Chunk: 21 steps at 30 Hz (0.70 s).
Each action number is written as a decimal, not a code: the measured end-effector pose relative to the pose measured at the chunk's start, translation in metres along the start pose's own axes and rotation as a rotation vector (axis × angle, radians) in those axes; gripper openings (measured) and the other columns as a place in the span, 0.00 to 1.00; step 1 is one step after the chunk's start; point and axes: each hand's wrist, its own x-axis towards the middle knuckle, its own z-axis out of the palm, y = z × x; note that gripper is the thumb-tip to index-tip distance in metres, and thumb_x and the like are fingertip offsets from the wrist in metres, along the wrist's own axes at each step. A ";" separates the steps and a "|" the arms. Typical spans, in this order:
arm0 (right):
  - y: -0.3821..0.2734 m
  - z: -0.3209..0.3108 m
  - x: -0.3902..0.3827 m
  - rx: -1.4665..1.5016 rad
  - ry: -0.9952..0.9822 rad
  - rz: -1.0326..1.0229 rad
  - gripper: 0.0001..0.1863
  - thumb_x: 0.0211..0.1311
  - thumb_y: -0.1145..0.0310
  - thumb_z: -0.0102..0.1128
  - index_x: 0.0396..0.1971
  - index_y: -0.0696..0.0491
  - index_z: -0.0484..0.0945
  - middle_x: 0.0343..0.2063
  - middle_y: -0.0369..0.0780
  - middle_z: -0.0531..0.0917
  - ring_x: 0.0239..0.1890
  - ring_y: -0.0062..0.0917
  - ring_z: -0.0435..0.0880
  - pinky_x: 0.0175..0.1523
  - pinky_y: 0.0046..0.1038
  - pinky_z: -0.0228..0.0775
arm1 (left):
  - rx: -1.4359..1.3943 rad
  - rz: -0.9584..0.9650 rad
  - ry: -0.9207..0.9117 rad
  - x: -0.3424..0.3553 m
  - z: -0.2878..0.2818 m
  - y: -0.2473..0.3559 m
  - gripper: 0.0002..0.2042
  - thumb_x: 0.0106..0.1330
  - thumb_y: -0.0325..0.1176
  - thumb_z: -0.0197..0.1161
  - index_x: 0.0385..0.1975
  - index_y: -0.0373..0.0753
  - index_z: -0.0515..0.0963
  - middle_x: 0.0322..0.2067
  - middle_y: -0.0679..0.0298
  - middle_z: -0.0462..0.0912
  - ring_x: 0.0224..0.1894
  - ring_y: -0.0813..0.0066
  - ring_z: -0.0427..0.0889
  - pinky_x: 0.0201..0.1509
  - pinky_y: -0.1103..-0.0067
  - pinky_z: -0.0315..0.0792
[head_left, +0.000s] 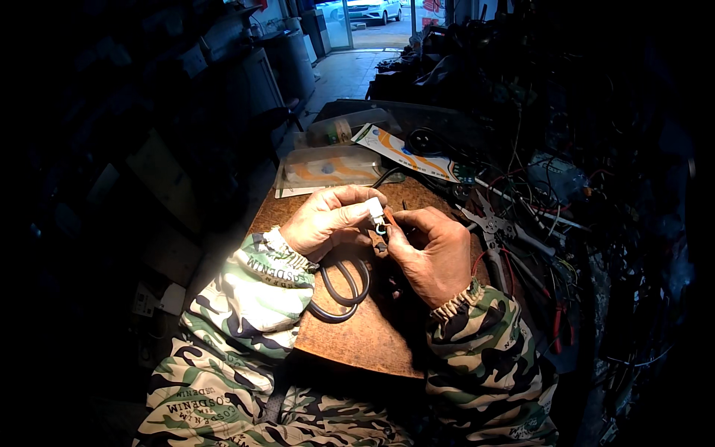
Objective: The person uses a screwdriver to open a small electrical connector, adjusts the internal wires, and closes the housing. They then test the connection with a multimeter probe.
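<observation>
My left hand [328, 223] is closed on a small white connector [376, 211], pinching it at thumb and fingertips, with a short light wire looping from its lower end. My right hand [432, 257] is closed around a slim orange-red item [389, 217], probably a tool, at the connector's right side; its exact shape is partly hidden. A dark-jawed tool or clip shows just under the connector, too small to make out. A thick black cable [366, 279] lies coiled on the worn brown board [361, 350] beneath my hands.
Clear plastic packs [328, 160] and a printed card [395, 149] lie at the back, beside black cable coils [424, 141]. Pliers [495, 231], red-handled tools [558, 328] and tangled wires crowd the right. Beyond are dark clutter and a doorway with a parked car [372, 11] outside.
</observation>
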 end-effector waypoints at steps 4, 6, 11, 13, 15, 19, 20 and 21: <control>0.006 -0.002 0.000 0.023 0.000 0.019 0.12 0.55 0.71 0.69 0.37 0.62 0.85 0.32 0.47 0.86 0.31 0.32 0.88 0.37 0.29 0.80 | -0.008 -0.007 -0.006 0.004 0.002 -0.001 0.16 0.73 0.35 0.60 0.57 0.36 0.75 0.47 0.57 0.84 0.48 0.72 0.85 0.46 0.77 0.83; 0.008 0.004 0.000 0.062 -0.019 0.030 0.12 0.55 0.70 0.69 0.37 0.62 0.85 0.31 0.47 0.86 0.31 0.31 0.88 0.37 0.29 0.80 | -0.012 -0.007 0.020 -0.002 0.000 -0.001 0.17 0.72 0.35 0.61 0.57 0.35 0.76 0.47 0.57 0.84 0.48 0.72 0.85 0.46 0.78 0.84; 0.013 0.004 -0.001 0.132 -0.031 0.090 0.11 0.56 0.70 0.68 0.36 0.62 0.85 0.31 0.47 0.86 0.31 0.31 0.88 0.37 0.28 0.79 | 0.001 -0.016 0.049 -0.001 0.003 -0.002 0.18 0.72 0.36 0.62 0.56 0.34 0.76 0.46 0.58 0.85 0.46 0.74 0.85 0.45 0.78 0.84; 0.016 0.004 -0.001 0.159 -0.026 0.095 0.11 0.57 0.71 0.68 0.35 0.62 0.85 0.30 0.47 0.86 0.31 0.31 0.88 0.36 0.28 0.79 | 0.017 -0.021 0.064 0.000 0.006 -0.001 0.18 0.71 0.36 0.63 0.56 0.34 0.76 0.46 0.58 0.85 0.46 0.74 0.85 0.44 0.79 0.84; 0.016 0.004 -0.002 0.145 -0.027 0.089 0.10 0.58 0.71 0.67 0.35 0.62 0.85 0.30 0.47 0.86 0.31 0.31 0.87 0.36 0.29 0.78 | 0.035 -0.026 0.085 -0.001 0.008 0.000 0.18 0.70 0.35 0.64 0.56 0.33 0.76 0.45 0.59 0.85 0.45 0.75 0.85 0.44 0.79 0.84; 0.017 0.003 -0.002 0.111 -0.026 0.055 0.09 0.59 0.72 0.66 0.36 0.62 0.85 0.30 0.47 0.85 0.30 0.31 0.87 0.35 0.29 0.77 | 0.076 0.012 0.102 -0.002 0.011 0.000 0.18 0.68 0.32 0.66 0.55 0.32 0.76 0.45 0.59 0.85 0.45 0.76 0.85 0.45 0.79 0.84; 0.017 0.003 -0.001 0.100 -0.028 0.049 0.09 0.59 0.72 0.66 0.36 0.62 0.85 0.30 0.47 0.85 0.30 0.31 0.87 0.35 0.29 0.77 | 0.081 0.047 0.091 -0.003 0.011 -0.002 0.17 0.67 0.29 0.67 0.54 0.31 0.77 0.44 0.60 0.85 0.45 0.76 0.85 0.45 0.80 0.83; 0.016 0.003 -0.001 0.090 -0.031 0.043 0.09 0.60 0.72 0.66 0.36 0.62 0.85 0.30 0.47 0.85 0.30 0.31 0.87 0.34 0.29 0.77 | 0.106 0.056 0.100 -0.003 0.011 -0.002 0.17 0.67 0.29 0.67 0.53 0.31 0.77 0.44 0.60 0.85 0.45 0.76 0.85 0.46 0.80 0.83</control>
